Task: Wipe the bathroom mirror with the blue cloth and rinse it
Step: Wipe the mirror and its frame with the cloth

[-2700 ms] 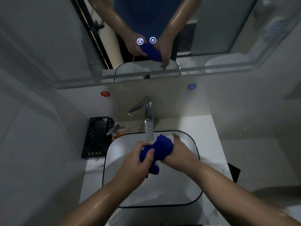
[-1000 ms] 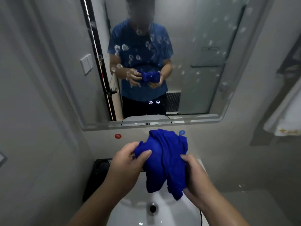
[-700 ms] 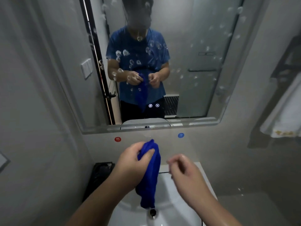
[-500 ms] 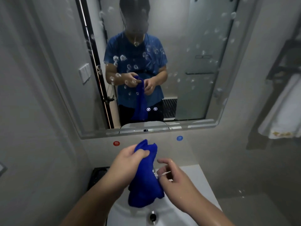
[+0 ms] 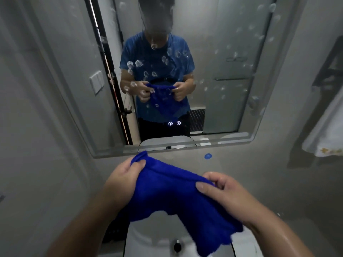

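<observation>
1. I am seeing the left hand pinching one upper corner of the blue cloth; its fingers are closing tightly on the edge, thumb on top.
2. The right hand is gripping the opposite upper corner, its thumb pressing the cloth's hem against the curled fingers. Its forearm is glistening wet.
3. The blue cloth is stretching between both hands along its top edge and is hanging loose beneath them, its lower edge drooping lower on the right side.
4. The cloth is hanging above the white sink, apart from it; the drain is showing just beneath the drooping edge.
5. The mirror is standing on the wall behind and above the hands, its glass carrying many round water spots. Two small lit icons are glowing near its bottom edge.
6. I am noting the reflection showing a person in a blue shirt holding the cloth spread the same way.
7. A blue dot is sitting on the wall below the mirror, and a pale towel is hanging at the right edge.
</observation>
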Tool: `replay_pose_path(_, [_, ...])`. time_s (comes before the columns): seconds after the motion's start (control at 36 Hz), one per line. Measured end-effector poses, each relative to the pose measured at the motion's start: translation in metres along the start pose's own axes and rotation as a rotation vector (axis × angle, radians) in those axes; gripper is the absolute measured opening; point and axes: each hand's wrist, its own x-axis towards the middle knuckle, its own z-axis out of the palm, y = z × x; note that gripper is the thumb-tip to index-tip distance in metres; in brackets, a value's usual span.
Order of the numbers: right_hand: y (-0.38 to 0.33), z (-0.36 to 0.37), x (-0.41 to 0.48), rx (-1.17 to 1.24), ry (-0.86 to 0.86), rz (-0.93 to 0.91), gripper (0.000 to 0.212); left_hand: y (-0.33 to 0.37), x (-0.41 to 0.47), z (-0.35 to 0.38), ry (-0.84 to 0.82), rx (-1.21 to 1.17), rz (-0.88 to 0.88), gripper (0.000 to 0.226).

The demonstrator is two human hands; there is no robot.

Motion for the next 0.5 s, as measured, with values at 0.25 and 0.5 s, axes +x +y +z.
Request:
replay_pose_path(0.25, [-0.003, -0.009, 0.018, -0.433, 0.367, -0.106, 0.02, -0.014, 0.002, 0.016, 0.003, 0.246, 0.286, 0.027])
replay_pose_path(0.5, [0.02, -0.003, 0.031, -0.661, 0.402, 0.24, 0.053, -0.003, 0.006, 0.056, -0.131, 0.189, 0.178, 0.02])
